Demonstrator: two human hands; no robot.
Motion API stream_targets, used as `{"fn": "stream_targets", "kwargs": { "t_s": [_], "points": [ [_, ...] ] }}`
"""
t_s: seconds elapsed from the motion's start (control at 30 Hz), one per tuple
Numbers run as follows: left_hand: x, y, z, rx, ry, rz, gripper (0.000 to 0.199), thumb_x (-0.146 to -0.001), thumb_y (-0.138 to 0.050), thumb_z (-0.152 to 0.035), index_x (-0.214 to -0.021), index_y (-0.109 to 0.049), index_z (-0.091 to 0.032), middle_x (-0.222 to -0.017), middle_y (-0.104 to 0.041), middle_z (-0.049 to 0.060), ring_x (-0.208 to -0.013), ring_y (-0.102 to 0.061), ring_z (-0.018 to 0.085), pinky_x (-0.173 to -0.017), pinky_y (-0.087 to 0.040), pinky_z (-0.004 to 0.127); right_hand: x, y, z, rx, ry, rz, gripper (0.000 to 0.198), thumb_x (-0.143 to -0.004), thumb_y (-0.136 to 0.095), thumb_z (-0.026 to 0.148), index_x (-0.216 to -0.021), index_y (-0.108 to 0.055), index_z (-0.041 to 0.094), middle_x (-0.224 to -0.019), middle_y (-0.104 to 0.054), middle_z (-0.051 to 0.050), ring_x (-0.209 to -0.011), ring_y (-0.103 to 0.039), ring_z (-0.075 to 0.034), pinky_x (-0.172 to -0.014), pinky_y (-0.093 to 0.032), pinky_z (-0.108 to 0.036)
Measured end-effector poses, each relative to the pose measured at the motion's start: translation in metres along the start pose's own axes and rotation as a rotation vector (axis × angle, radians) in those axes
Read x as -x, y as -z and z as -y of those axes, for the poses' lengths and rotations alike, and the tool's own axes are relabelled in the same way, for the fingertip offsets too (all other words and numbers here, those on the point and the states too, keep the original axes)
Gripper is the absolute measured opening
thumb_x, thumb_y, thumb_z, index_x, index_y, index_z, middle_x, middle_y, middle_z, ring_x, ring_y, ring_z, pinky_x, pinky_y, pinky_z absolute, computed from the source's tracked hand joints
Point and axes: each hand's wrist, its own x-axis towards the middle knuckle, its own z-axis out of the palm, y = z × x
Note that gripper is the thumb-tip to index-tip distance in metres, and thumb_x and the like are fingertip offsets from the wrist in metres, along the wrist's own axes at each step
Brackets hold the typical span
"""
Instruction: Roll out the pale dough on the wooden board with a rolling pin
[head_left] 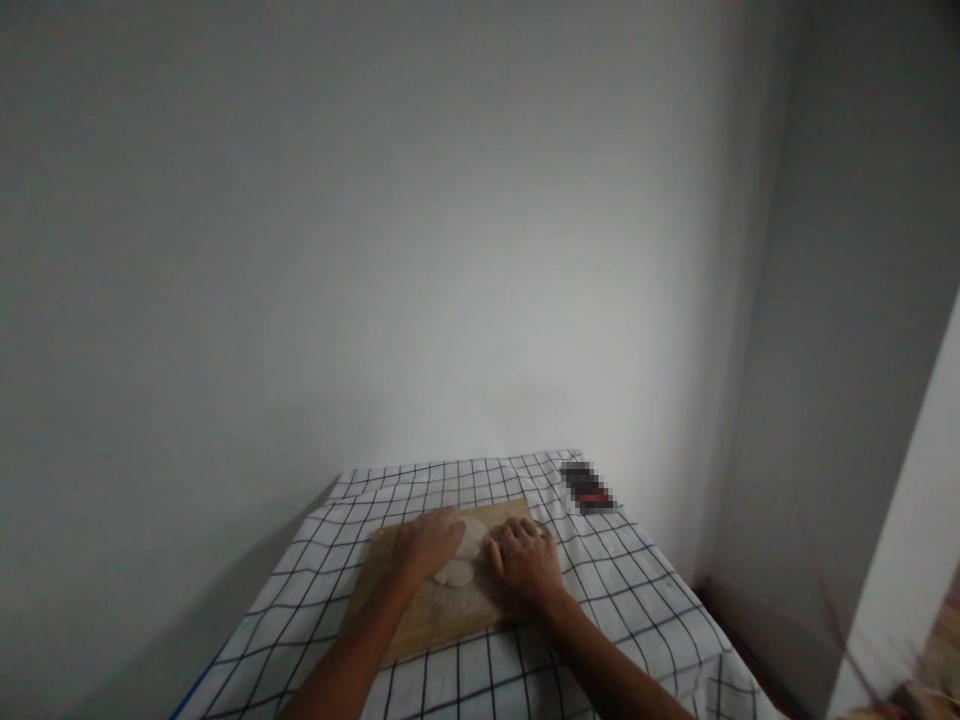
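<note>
Pale dough [472,540] lies on a wooden board [427,630]. A smaller rounded pale piece [454,573] shows at its near side; whether the two are joined I cannot tell. My left hand [430,540] rests over the dough's left edge, fingers pressed together and gripping it. To the right of the dough, my right hand [526,560] is closed with curled fingers near the board's right edge. What lies under those fingers is hidden, though a small greyish edge shows just past the knuckles.
A white cloth with a dark grid [630,590] covers the table. Toward the far right corner lies a pixelated dark and red item [587,487]. A pale wall [450,250] stands behind the table, and another wall [817,400] rises on the right.
</note>
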Motion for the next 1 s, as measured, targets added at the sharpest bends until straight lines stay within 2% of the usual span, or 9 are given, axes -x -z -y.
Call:
{"fn": "stream_targets", "kwargs": {
  "t_s": [0.1, 0.3, 0.53, 0.87, 1.0],
  "points": [
    [-0.002, -0.002, 0.002, -0.017, -0.022, -0.026, 0.040, -0.099, -0.039, -0.031, -0.129, -0.064, -0.022, -0.134, -0.067, 0.008, -0.122, -0.061, 0.025, -0.105, -0.044, 0.038, -0.007, 0.000, -0.002, -0.002, 0.014, 0.021, 0.047, -0.105, -0.031, 0.052, -0.110, -0.068, 0.023, -0.123, -0.067, -0.011, -0.118, -0.058, -0.028, -0.095, -0.046, -0.042],
    [-0.004, -0.009, 0.005, 0.001, 0.007, -0.070, 0.038, -0.099, -0.041, -0.035, -0.126, -0.065, -0.023, -0.128, -0.070, 0.008, -0.116, -0.064, 0.026, -0.103, -0.045, 0.038, -0.031, -0.004, -0.009, 0.018, 0.027, 0.033, 0.047, -0.106, -0.029, 0.047, -0.105, -0.069, 0.022, -0.113, -0.070, -0.010, -0.111, -0.062, -0.026, -0.086, -0.050, -0.040],
    [-0.005, -0.009, 0.003, -0.011, -0.013, -0.054, 0.036, -0.100, -0.040, -0.036, -0.119, -0.068, -0.023, -0.123, -0.071, 0.009, -0.117, -0.063, 0.025, -0.105, -0.043, 0.035, -0.048, -0.003, -0.013, 0.034, 0.030, 0.095, 0.042, -0.106, -0.032, 0.042, -0.108, -0.067, 0.020, -0.113, -0.070, -0.012, -0.112, -0.061, -0.026, -0.088, -0.051, -0.040],
    [-0.003, -0.003, 0.001, 0.013, 0.005, -0.040, 0.042, -0.101, -0.036, -0.038, -0.125, -0.066, -0.022, -0.125, -0.071, 0.009, -0.113, -0.065, 0.027, -0.099, -0.046, 0.038, -0.066, -0.007, -0.017, 0.038, 0.007, 0.190, 0.041, -0.105, -0.031, 0.041, -0.111, -0.067, 0.021, -0.117, -0.069, -0.012, -0.115, -0.060, -0.026, -0.088, -0.051, -0.042],
    [-0.003, -0.004, 0.002, -0.005, 0.007, -0.045, 0.040, -0.100, -0.039, -0.038, -0.124, -0.066, -0.022, -0.126, -0.070, 0.010, -0.116, -0.064, 0.027, -0.102, -0.044, 0.039, -0.062, -0.006, -0.016, 0.043, 0.017, 0.178, 0.040, -0.105, -0.031, 0.039, -0.110, -0.067, 0.021, -0.117, -0.069, -0.012, -0.115, -0.060, -0.026, -0.088, -0.050, -0.042]
  ]
}}
